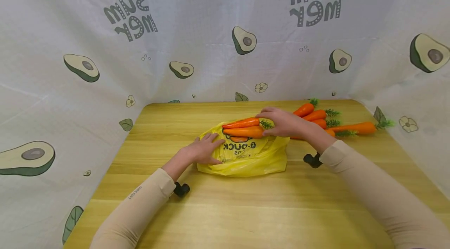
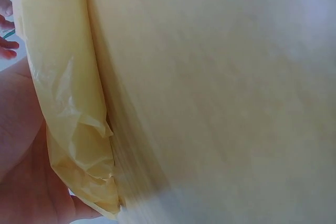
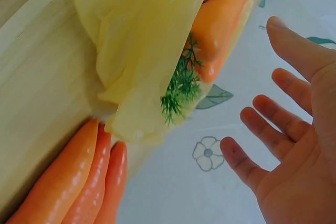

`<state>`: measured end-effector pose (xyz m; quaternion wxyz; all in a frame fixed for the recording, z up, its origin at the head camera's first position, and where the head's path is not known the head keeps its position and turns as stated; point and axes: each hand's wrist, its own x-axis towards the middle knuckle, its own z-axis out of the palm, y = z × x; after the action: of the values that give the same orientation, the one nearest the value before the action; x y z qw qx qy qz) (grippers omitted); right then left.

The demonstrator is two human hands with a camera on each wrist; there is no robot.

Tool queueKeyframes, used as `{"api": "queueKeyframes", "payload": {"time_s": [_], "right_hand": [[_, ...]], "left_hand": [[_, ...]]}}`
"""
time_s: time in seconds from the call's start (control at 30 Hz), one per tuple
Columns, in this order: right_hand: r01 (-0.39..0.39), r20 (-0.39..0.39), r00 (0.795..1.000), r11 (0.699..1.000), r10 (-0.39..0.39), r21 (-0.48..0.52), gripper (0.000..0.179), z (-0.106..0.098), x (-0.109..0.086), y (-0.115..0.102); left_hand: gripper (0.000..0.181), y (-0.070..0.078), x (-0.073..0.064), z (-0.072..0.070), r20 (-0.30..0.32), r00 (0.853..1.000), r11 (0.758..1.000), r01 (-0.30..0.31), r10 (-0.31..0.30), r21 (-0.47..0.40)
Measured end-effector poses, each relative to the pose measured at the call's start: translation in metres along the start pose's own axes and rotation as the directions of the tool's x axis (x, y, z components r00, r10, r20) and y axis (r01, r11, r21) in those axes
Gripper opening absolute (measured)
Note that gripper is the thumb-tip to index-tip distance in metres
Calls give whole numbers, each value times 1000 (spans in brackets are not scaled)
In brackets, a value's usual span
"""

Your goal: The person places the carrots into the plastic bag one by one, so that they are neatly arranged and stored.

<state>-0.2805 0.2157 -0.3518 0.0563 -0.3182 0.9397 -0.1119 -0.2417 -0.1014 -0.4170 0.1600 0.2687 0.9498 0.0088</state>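
A yellow plastic bag point(image 1: 253, 167) with dark printed letters lies on the table. Two orange carrots point(image 1: 246, 132) with green tops lie side by side over the print, tips to the left. On the bag's left part rests my left hand point(image 1: 204, 149), its fingers spread beside the carrot tips; in the left wrist view its palm point(image 2: 31, 182) is against the crinkled plastic. My right hand point(image 1: 281, 122) is by the leafy ends of the carrots. The right wrist view shows that hand point(image 3: 299, 145) with fingers apart and nothing between them, beside the green leaves point(image 3: 181, 90).
Several more carrots point(image 1: 356, 128) lie in a loose group at the table's right back, partly behind my right forearm. A white curtain point(image 1: 211, 26) with avocado prints hangs around the wooden table point(image 1: 246, 210). Black wrist mounts point(image 1: 181, 189) stick out below both cuffs.
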Motion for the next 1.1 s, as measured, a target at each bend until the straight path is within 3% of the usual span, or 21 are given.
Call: {"api": "queueKeyframes", "payload": {"time_s": [0.5, 1.1], "right_hand": [[-44, -27, 999, 999, 43, -30, 59, -8, -41, 19], [-30, -90, 996, 999, 27, -27, 49, -12, -69, 37]], "left_hand": [[83, 1, 0, -3, 12, 1000, 1000, 4, -4, -11], [85, 1, -2, -3, 22, 1000, 1000, 7, -6, -30]]}}
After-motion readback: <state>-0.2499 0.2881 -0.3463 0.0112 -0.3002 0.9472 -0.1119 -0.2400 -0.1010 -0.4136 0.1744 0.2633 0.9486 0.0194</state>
